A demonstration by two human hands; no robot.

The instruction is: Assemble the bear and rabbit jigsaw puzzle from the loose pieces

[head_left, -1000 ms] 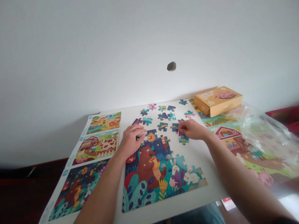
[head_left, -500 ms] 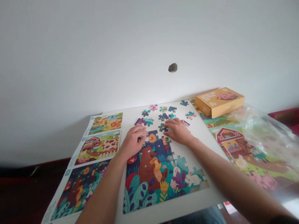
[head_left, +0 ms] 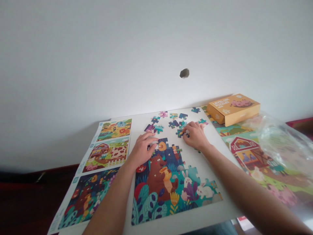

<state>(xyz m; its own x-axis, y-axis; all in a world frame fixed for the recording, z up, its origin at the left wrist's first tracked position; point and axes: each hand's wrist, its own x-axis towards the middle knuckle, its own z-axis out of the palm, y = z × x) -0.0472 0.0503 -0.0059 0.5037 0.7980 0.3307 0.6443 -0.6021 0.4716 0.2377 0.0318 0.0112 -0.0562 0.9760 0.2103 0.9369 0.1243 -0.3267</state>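
Note:
A partly joined jigsaw puzzle (head_left: 168, 182) of a bear and rabbits lies on the white table. My left hand (head_left: 144, 147) rests at its upper left corner, fingers bent and apart, over a dark blue part of the picture that they partly hide. Right of the puzzle's top edge, my right hand (head_left: 195, 135) has its fingertips closed on a small puzzle piece (head_left: 187, 133), mostly covered by the fingers. A dark teal piece (head_left: 179, 133) lies just left of it. Behind both hands are several loose pieces, among them a dark blue piece (head_left: 173, 124) and a teal piece (head_left: 159, 129).
A printed picture sheet (head_left: 105, 153) lies along the left side. An orange puzzle box (head_left: 234, 109) stands at the back right on a farm picture (head_left: 259, 160), beside a clear plastic bag (head_left: 281, 137). A white wall (head_left: 156, 65) with a hole rises behind the table.
My right hand has moved right, away from the puzzle's top edge, and its fingers have drawn together on a piece. My left hand stays at the upper left corner. The view has shifted slightly.

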